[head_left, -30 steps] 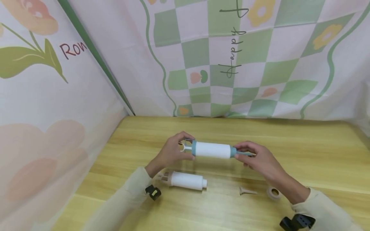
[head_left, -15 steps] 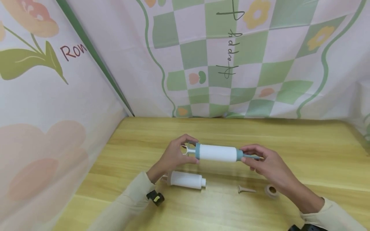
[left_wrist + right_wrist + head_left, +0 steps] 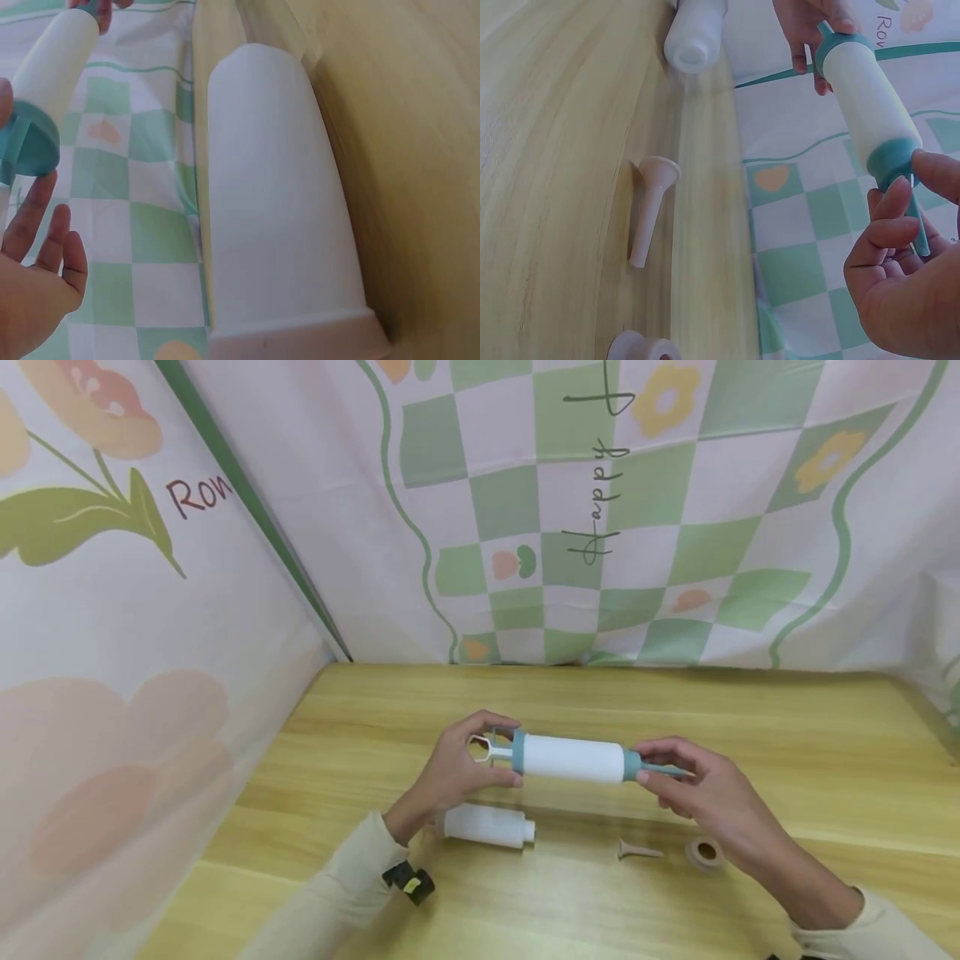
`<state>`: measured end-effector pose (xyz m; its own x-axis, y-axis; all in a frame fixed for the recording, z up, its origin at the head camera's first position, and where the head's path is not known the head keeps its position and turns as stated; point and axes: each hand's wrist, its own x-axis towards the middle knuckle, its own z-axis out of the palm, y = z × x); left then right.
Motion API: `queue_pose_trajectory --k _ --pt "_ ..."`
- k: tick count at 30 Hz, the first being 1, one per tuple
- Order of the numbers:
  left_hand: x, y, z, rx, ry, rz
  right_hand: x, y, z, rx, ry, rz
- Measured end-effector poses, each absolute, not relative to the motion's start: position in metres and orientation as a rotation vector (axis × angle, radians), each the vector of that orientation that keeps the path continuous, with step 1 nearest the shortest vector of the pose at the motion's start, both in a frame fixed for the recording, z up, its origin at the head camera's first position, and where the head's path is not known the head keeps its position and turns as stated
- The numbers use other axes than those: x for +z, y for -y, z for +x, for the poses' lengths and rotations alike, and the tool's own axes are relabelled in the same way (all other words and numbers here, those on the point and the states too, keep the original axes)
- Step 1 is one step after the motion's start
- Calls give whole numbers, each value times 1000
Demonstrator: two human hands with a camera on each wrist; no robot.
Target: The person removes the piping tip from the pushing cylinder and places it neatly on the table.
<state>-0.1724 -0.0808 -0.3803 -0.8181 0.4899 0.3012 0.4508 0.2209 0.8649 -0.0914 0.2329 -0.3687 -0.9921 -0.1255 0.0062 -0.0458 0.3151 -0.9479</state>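
Observation:
A large white plastic syringe [image 3: 573,758] with teal ends lies level in the air over the table. My left hand [image 3: 457,760] grips the teal collar at its left end, thumb below and fingers above, with the white plunger handle [image 3: 481,748] inside the curve of the hand. At the other end, my right hand [image 3: 697,781] pinches the teal nozzle cap [image 3: 892,159], from which a thin teal nozzle [image 3: 919,225] extends past the fingers. Below, a second white syringe [image 3: 487,825] with a beige collar rests on the table, partly behind my left wrist.
On the wooden table [image 3: 570,902], a beige nozzle [image 3: 640,851] and a beige ring-shaped cap [image 3: 705,854] lie below my right hand. A checkered cloth [image 3: 510,502] hangs along the back edge, and a floral cloth [image 3: 112,635] hangs at the left.
Both hands have shifted slightly right and a little nearer, carrying the teal-ended syringe with them. Their hold looks the same. The parts on the table have stayed put.

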Motion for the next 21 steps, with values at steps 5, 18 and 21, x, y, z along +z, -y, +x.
queue_pose_trajectory --k 5,18,21 --pt "-381 80 -169 1727 -2397 956 -369 -233 -89 -1810 -2489 -161" --pt "-382 81 -165 1820 -2257 957 -373 -232 -88 -1868 -2443 -183" --pt "-383 82 -164 1829 -2253 965 -373 -230 -89 -1862 -2438 -168"
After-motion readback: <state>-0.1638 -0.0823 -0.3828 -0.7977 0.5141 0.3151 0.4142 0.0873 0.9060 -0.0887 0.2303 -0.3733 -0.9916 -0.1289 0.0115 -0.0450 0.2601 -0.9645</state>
